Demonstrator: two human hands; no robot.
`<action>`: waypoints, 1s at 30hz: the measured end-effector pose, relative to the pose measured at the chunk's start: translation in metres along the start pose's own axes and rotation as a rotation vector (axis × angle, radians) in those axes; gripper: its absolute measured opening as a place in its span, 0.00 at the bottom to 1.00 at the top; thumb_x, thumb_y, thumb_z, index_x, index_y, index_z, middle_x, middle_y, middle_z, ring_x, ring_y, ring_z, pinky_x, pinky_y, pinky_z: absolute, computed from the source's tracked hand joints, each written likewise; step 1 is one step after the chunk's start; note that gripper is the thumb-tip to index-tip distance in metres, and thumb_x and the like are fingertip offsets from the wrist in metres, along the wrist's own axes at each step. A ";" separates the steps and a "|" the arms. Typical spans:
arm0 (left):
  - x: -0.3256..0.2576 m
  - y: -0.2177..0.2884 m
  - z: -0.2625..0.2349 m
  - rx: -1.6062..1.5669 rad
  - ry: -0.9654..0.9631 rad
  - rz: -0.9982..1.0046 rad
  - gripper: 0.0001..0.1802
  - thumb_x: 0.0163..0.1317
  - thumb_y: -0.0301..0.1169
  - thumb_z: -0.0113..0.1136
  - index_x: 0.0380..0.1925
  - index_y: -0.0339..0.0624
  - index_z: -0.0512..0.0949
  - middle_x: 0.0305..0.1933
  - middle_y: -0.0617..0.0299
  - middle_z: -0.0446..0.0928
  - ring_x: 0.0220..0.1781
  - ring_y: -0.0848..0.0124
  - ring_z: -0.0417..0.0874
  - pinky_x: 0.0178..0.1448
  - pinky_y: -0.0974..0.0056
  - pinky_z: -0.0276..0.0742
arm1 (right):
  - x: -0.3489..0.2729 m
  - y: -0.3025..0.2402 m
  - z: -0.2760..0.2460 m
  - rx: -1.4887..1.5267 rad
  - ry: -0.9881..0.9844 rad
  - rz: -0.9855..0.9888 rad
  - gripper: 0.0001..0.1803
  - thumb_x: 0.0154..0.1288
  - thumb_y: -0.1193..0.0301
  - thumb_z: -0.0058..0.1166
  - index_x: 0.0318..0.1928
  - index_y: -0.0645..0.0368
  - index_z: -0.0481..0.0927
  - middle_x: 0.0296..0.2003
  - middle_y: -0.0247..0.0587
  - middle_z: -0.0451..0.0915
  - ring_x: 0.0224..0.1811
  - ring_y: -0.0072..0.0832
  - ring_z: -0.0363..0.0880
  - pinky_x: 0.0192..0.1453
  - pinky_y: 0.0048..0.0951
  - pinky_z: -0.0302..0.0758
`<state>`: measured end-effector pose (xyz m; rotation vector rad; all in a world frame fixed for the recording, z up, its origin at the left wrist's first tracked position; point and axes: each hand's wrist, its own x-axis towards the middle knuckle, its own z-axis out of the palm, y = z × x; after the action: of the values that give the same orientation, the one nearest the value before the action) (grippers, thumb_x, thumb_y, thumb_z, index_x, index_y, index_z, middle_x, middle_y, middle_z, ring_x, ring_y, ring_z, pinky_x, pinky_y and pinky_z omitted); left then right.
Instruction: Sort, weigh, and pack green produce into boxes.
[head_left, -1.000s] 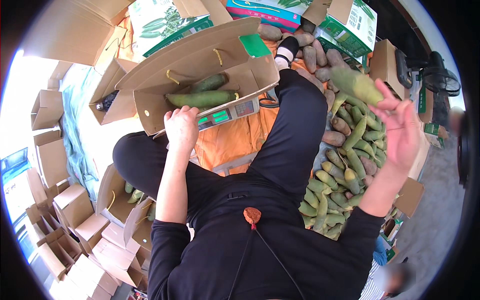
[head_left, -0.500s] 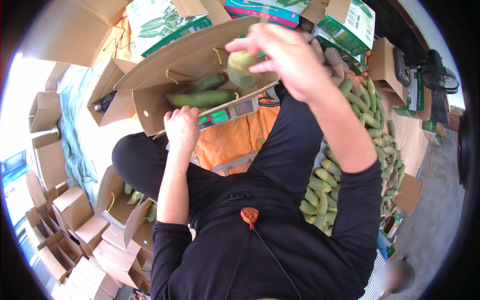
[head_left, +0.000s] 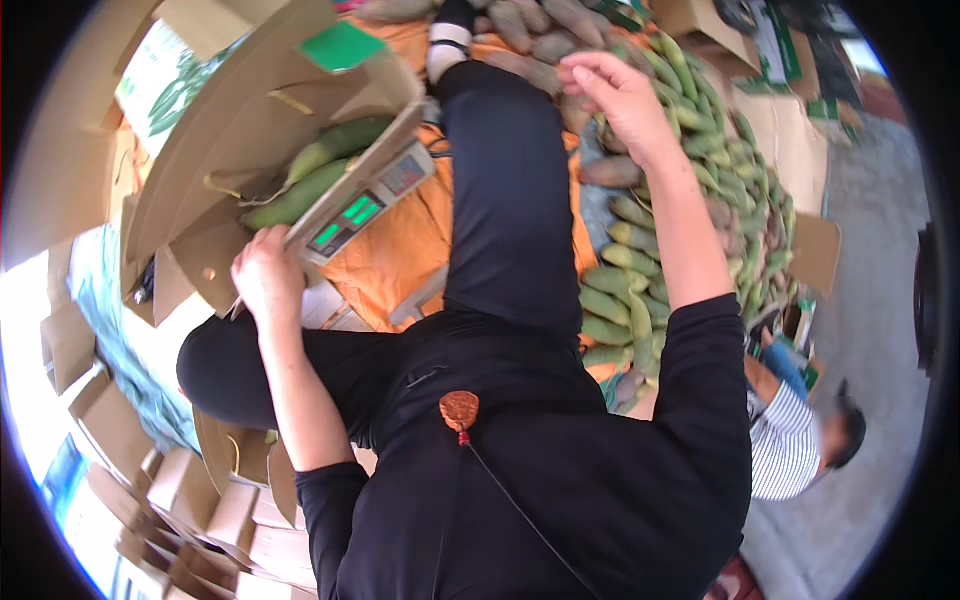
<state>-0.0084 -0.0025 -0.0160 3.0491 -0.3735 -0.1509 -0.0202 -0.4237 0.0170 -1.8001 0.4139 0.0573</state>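
My left hand (head_left: 268,272) grips the near rim of an open cardboard box (head_left: 235,125), fingers curled over its corner. Long green radishes (head_left: 335,145) lie inside the box. Under it a digital scale (head_left: 352,218) shows a lit green display. My right hand (head_left: 622,105) is off to the right with nothing in it, fingers stretched loosely with the thumb apart. It hovers over the edge of a heap of green radishes (head_left: 705,135), near several reddish-brown roots (head_left: 612,170); I see no contact.
An orange sheet (head_left: 395,265) lies under the scale. More green radishes (head_left: 615,300) are beside my right thigh. Cardboard boxes (head_left: 185,490) crowd the lower left. A person in a striped shirt (head_left: 785,445) is at the right. A flattened cardboard piece (head_left: 818,255) borders the heap.
My right hand has let go of a green radish at the box and swung right toward the heap. My left hand still holds the rim. The view has turned to the right.
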 end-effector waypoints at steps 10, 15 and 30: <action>0.004 0.009 0.000 -0.051 -0.083 -0.016 0.11 0.55 0.31 0.60 0.38 0.43 0.79 0.36 0.55 0.78 0.41 0.53 0.80 0.47 0.55 0.73 | -0.176 0.317 -0.059 -0.513 0.006 0.616 0.13 0.57 0.64 0.56 0.34 0.63 0.80 0.34 0.53 0.81 0.37 0.45 0.81 0.43 0.40 0.75; 0.002 0.010 0.002 -0.087 -0.087 -0.057 0.11 0.56 0.32 0.61 0.38 0.42 0.79 0.38 0.54 0.79 0.42 0.52 0.80 0.46 0.55 0.74 | -0.247 0.378 -0.032 -0.488 -0.105 0.758 0.12 0.57 0.63 0.53 0.32 0.59 0.81 0.35 0.52 0.81 0.39 0.46 0.80 0.44 0.42 0.76; 0.007 0.018 0.002 -0.129 -0.086 -0.082 0.10 0.52 0.28 0.60 0.35 0.40 0.79 0.34 0.52 0.78 0.39 0.51 0.80 0.45 0.54 0.74 | -0.253 0.428 0.040 -0.697 -0.252 0.759 0.18 0.58 0.64 0.56 0.48 0.60 0.78 0.41 0.54 0.81 0.47 0.44 0.80 0.51 0.40 0.75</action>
<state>-0.0065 -0.0213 -0.0172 2.9381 -0.2331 -0.2992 -0.3813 -0.4130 -0.3270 -2.1604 0.9543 1.0544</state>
